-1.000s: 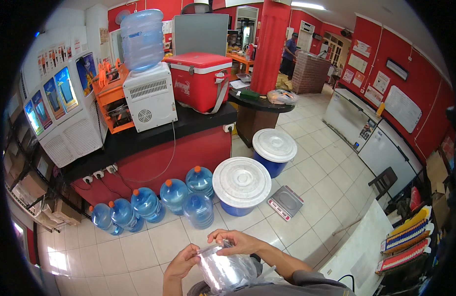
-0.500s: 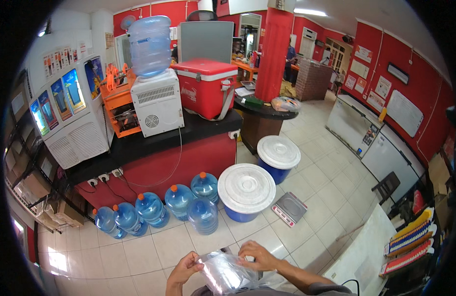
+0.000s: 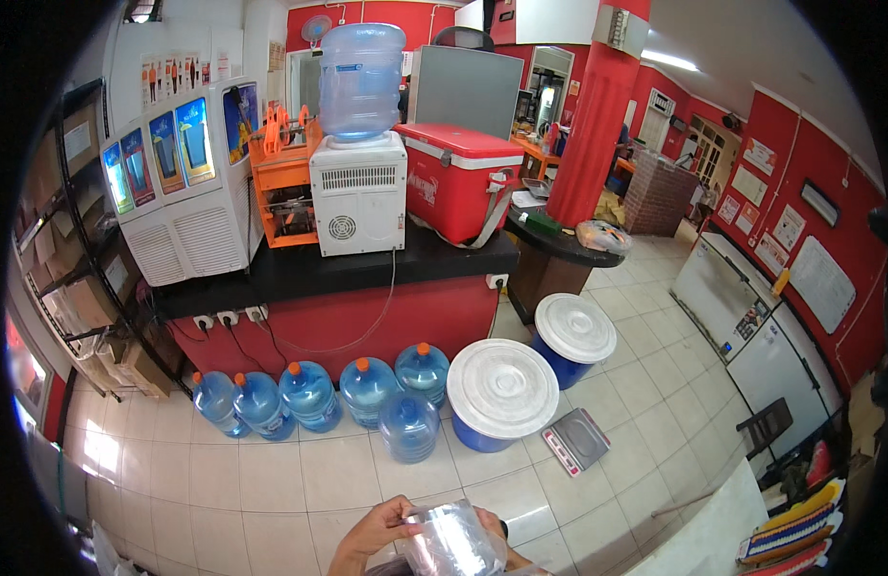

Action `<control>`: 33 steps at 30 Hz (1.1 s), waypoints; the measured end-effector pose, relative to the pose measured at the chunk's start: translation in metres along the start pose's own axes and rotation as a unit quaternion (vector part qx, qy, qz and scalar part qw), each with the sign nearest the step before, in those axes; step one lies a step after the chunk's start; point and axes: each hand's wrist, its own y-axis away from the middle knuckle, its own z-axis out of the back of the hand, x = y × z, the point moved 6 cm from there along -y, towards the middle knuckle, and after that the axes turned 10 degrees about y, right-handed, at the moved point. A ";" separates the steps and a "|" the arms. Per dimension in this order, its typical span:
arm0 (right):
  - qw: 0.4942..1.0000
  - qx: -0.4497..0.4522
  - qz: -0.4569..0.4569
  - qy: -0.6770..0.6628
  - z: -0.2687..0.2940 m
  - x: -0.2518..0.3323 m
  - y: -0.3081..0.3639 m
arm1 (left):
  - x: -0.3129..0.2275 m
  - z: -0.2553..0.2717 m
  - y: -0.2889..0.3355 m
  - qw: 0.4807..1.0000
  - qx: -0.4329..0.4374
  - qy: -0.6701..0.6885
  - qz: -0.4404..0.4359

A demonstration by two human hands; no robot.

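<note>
At the bottom edge, a shiny clear plastic bag is held in front of my body, its film catching bright reflections. My left hand is closed on its left edge, thumb and fingers pinching the film. On the other side my right hand grips the right edge, its fingers partly hidden behind the plastic. Whether anything is inside the bag cannot be made out.
Blue water gallons stand in a row on the tiled floor, beside two blue tubs with white lids. A digital scale lies to their right. Behind is a counter with a red cooler box. A white tabletop is at lower right.
The view has turned left and the bag sits lower in it. My right hand has gone from the bag's top right to partly behind its right edge; my left hand keeps its grip.
</note>
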 end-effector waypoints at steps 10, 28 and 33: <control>0.997 0.059 -0.041 0.012 -0.022 0.021 -0.010 | -0.008 0.025 0.018 0.998 -0.020 -0.051 0.001; 0.934 0.326 -0.044 0.142 -0.009 0.110 0.009 | 0.010 0.044 0.070 0.983 0.017 0.169 -0.071; 0.856 0.394 0.097 0.319 -0.069 0.156 -0.018 | 0.022 0.079 0.062 0.982 -0.169 0.082 0.009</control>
